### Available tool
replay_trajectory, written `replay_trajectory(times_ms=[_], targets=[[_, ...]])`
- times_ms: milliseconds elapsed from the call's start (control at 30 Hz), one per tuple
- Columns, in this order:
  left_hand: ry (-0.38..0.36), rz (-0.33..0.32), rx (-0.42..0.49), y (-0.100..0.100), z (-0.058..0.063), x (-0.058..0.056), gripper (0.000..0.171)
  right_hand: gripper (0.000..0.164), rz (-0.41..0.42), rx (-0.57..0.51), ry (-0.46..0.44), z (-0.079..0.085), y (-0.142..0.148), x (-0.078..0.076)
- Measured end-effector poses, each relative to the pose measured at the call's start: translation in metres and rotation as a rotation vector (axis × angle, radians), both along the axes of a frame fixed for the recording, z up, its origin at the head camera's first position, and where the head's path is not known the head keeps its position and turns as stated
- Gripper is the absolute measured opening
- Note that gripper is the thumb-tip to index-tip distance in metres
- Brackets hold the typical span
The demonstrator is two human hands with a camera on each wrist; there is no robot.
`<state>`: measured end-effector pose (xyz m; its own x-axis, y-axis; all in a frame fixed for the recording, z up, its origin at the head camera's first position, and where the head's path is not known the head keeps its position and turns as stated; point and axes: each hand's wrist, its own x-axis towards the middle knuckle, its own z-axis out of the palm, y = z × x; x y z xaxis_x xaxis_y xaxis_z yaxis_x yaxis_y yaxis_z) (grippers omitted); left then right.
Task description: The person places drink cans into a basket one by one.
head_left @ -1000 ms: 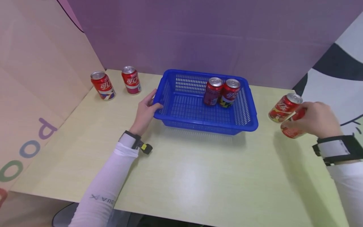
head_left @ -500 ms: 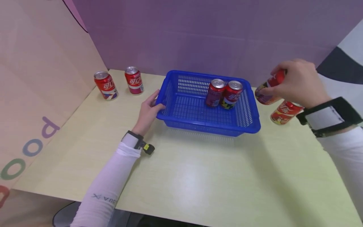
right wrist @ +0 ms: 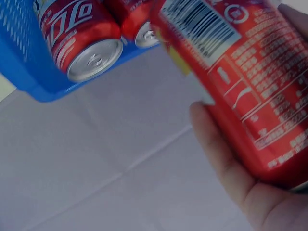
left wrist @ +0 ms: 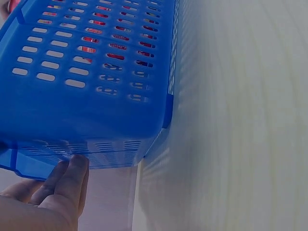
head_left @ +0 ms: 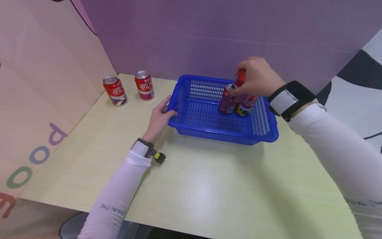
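Note:
My left hand [head_left: 157,120] grips the left rim of a blue perforated plastic basket [head_left: 215,133], thumb over the edge. In the left wrist view its fingers [left wrist: 72,180] touch the basket's outer side. Above the basket's right part, my right hand [head_left: 259,78] holds a red soda can [head_left: 240,79]; the right wrist view shows this can's barcode and printed text [right wrist: 240,91]. Below it, two soda cans stand upright side by side in the basket: a left one [head_left: 226,103] and a right one [head_left: 246,107], both partly covered by the right hand and its can.
Two more red soda cans, the outer one [head_left: 115,91] and the inner one [head_left: 144,85], stand on the pale wooden table [head_left: 191,186] left of the basket. A purple panel [head_left: 179,39] rises behind the table. The right arm covers part of the table's right side.
My right hand has lifted a can from the table's right side and carried it left over the basket. The other can there is now hidden behind the arm. The left hand keeps its hold.

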<state>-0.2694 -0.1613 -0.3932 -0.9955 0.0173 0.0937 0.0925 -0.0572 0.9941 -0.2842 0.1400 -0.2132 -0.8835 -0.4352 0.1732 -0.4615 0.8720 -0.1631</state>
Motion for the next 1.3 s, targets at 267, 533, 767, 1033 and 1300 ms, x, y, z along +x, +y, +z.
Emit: replay_trajectory(times_ms=[267, 533, 767, 1033, 1300], targets=[[0.003, 0.005, -0.003, -0.001, 0.001, 0.002, 0.07, 0.056, 0.06, 0.034, -0.081, -0.021, -0.033, -0.023], [0.012, 0.004, -0.004, -0.001, 0.0, 0.003, 0.07, 0.055, 0.151, 0.058, -0.104, -0.046, -0.056, -0.04], [0.02, -0.004, 0.001, 0.002, 0.001, 0.007, 0.07, 0.054, 0.182, 0.106, -0.147, -0.065, -0.067, -0.047], [0.032, 0.006, 0.006, 0.005, 0.001, 0.005, 0.07, 0.042, 0.246, 0.155, -0.155, -0.079, -0.071, -0.058], [0.033, 0.006, -0.003, 0.004, 0.0, 0.004, 0.07, 0.042, 0.224, 0.192, -0.164, -0.085, -0.072, -0.061]])
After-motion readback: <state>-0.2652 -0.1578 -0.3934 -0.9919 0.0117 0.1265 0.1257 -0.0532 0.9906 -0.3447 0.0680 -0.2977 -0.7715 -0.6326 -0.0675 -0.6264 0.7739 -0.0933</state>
